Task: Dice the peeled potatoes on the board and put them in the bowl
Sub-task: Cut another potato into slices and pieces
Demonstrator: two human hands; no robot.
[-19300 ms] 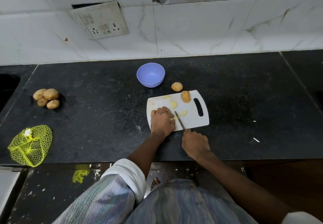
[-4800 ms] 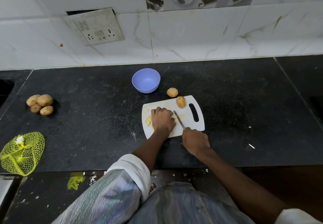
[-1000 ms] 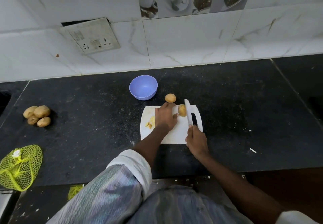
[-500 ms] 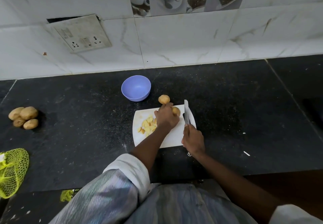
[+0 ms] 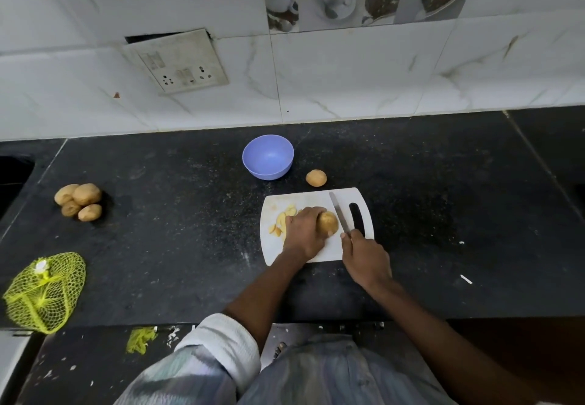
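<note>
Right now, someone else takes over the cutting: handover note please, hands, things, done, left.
Left hand: holds a whole potato down on the board.
Right hand: grips the knife, blade just right of that potato, tip pointing away from the person.
Cut pieces lie on the board's left side.
Bowl behind the board looks empty.
Another potato waits on the counter beside the bowl.
Done: one potato cut up.
Left: dice the held potato and the spare, move all pieces into the bowl.
</note>
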